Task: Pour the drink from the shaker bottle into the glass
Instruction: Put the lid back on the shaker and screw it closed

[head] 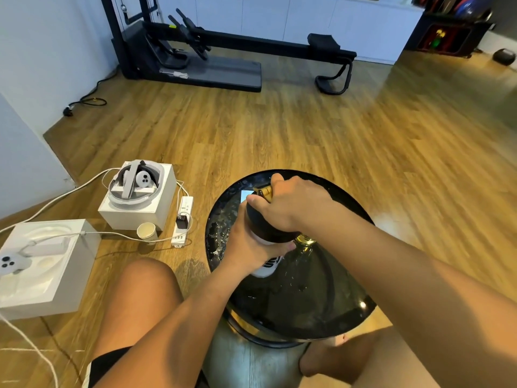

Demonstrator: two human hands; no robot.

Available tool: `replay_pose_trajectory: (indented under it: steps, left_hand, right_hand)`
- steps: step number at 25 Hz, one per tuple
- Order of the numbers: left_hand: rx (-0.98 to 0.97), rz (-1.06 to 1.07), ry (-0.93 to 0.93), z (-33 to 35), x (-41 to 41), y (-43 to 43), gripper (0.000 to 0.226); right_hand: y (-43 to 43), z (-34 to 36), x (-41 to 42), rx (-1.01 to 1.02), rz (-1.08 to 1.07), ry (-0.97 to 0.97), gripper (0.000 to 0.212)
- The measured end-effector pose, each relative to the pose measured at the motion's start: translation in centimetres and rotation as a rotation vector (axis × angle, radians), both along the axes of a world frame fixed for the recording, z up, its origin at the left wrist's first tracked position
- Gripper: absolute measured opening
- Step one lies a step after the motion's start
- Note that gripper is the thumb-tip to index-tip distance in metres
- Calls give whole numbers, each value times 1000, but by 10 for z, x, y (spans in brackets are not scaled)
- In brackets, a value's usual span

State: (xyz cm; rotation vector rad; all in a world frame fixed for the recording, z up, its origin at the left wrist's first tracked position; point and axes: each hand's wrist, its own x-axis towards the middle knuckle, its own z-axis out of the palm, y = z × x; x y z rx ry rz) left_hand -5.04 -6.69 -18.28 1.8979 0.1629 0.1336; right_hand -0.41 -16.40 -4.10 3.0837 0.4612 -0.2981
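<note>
A white shaker bottle (267, 266) with black print and a wide black lid (261, 222) stands on the round glossy black table (330, 306). My left hand (246, 247) is wrapped around the bottle's body just below the lid. My right hand (291, 203) grips the lid from above, fingers by its gold flip cap (265, 191). A glass (306, 243) with a gold-tinted rim shows just right of the bottle, mostly hidden under my right forearm.
Two white boxes (140, 197) (44, 264) holding headset parts, a paper cup (147, 232) and a power strip (183, 219) with cables lie on the wooden floor to the left. My knees flank the table. A black exercise machine (223, 51) stands at the far wall.
</note>
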Motion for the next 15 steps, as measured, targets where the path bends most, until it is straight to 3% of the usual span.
replay_pose_trajectory:
  steps: [2, 4, 6, 10, 15]
  left_hand:
    - [15, -34, -4, 2, 0, 5, 98]
    - [26, -64, -4, 5, 2, 9, 96]
    - [13, -85, -20, 7, 2, 11, 95]
    - [-8, -43, -67, 4, -1, 6, 99]
    - [-9, 60, -71, -2, -7, -5, 96]
  right_hand:
    - [-8, 2, 5, 89, 101, 138, 76]
    - [-14, 2, 7, 189, 294, 157, 60]
    - [-15, -3, 8, 372, 355, 144, 40]
    - [-11, -18, 4, 637, 184, 95, 18]
    - [4, -29, -8, 701, -117, -42, 18]
